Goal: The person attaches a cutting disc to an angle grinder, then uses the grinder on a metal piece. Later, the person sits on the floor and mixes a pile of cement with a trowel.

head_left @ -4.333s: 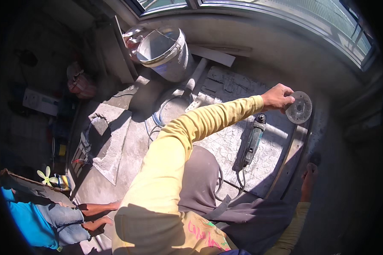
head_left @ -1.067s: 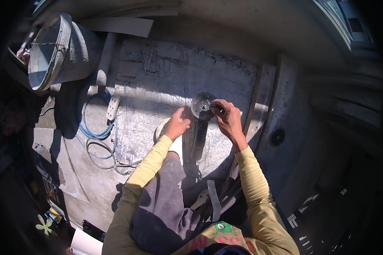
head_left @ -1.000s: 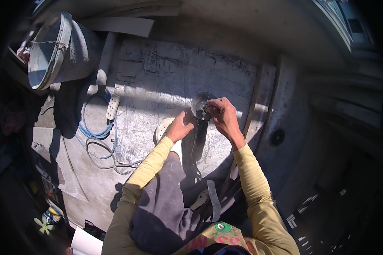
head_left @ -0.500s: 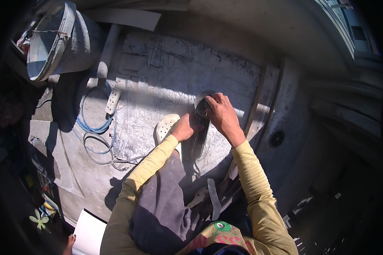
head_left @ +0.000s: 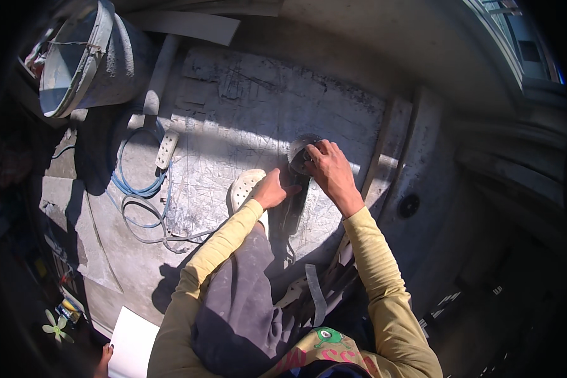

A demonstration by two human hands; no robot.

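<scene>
An angle grinder [head_left: 300, 203] with a dark body lies on the scratched, dusty board [head_left: 233, 113], its round metal disc [head_left: 296, 154] facing up. At the disc's middle, the fingers of my right hand [head_left: 332, 173] are closed in a pinch; whatever small part sits under the fingertips is hidden. My left hand [head_left: 272, 190] grips the grinder's body just below the disc, thumb lying across it. Beside the left hand is my foot in a cream clog [head_left: 246, 186]. Shadow hides much of the tool's lower end.
A white socket strip [head_left: 167, 150] and coiled blue cable [head_left: 135, 186] lie to the left, below a dusty bucket [head_left: 116, 63]. A dark round disc [head_left: 409, 206] lies on the right. Another person's hand [head_left: 105, 356] touches a white panel [head_left: 132, 340] at lower left.
My right fingers have shifted very slightly at the disc's middle. The left hand and the grinder keep their places.
</scene>
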